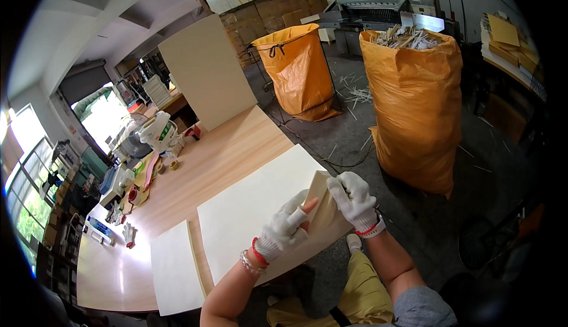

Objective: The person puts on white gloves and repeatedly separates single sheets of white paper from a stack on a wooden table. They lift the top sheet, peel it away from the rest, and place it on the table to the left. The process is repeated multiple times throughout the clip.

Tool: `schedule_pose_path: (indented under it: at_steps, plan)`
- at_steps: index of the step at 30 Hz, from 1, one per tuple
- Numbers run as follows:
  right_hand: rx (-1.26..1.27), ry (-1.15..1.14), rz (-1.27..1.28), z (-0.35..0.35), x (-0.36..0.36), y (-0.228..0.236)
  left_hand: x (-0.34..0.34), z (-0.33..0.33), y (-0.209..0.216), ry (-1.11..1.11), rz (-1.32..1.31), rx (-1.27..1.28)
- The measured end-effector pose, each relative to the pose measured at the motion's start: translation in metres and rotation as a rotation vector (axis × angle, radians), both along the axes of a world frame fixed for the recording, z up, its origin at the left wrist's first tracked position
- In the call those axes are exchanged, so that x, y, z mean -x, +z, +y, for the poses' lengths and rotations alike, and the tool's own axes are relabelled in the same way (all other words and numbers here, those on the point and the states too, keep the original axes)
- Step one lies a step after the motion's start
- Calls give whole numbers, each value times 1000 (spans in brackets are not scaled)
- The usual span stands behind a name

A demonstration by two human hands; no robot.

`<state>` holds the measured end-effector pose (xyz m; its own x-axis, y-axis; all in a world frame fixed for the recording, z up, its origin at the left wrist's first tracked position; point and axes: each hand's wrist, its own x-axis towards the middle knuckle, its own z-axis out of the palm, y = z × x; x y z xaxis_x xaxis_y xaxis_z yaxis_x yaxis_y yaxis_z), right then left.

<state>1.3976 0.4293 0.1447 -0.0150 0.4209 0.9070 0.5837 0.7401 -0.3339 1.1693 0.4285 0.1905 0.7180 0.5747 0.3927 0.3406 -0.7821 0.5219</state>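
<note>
My left hand (286, 223) wears a white knitted glove with thumb and fingertip bare. It grips the left side of a narrow, cream stack of paper (322, 210), held tilted near the table's right edge. On the upper right side of the same stack, my right hand (353, 199), also gloved, has its fingers curled against it. Beneath both lies a large stack of white sheets (248, 200) on the wood-grain table (219, 143). A smaller stack of white sheets (173, 268) lies to its left, a narrow gap between them.
A full orange sack (414, 108) of paper scraps stands right of the table, another orange sack (299, 69) behind it. A white jug (157, 130), tape rolls and a loose glove (128, 234) lie along the table's left side. Paper strips litter the floor.
</note>
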Motion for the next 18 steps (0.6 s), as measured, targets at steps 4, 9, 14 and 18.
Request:
schedule_pose_path:
  at_steps: [4,9,14,18]
  plan:
    - [-19,-41,-30,0,1,4,0,5,2,-103,-24,97]
    - [26,-32,-15,1,-1,-2,-9,-4,-1,-38,-176,132]
    - [-30,-44,-2,4,0,-10,-3,0,-6,-29,-152,132]
    - [-100,-63,-66,6,-3,-10,-4,-4,-2,18,-106,94]
